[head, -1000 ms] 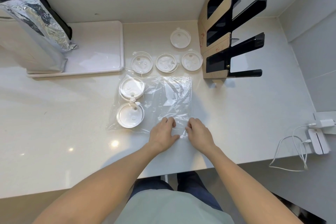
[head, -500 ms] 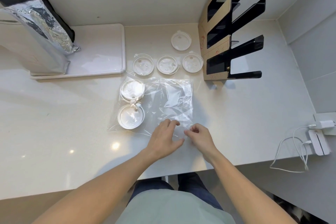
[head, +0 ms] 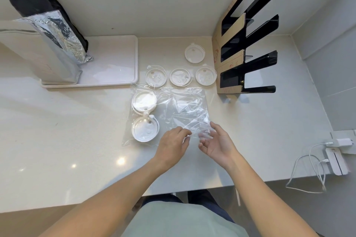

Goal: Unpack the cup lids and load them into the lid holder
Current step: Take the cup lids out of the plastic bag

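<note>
**Hands at bag mouth**

I see the left hand (head: 172, 145) pinching the clear bag (head: 185, 109) edge on the desk (head: 77, 140); the right hand (head: 217, 145) is spread open, its grip empty. Two bagged lids (head: 144, 115) lie left; the lid holder (head: 248, 44) stands behind.

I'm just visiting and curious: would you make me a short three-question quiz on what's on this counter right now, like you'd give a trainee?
1. How many cup lids lie loose on the counter outside the plastic bag?
2. True or false: the black lid holder already has lids loaded in it.
3. Which part of the bag are the left hand and right hand working at?
A. the near right corner
B. the far left corner
C. the middle

Key:
1. Four: a row of three and one lid behind.
2. False; its slots look empty.
3. A. Two lids remain inside at the bag's left end.
</note>
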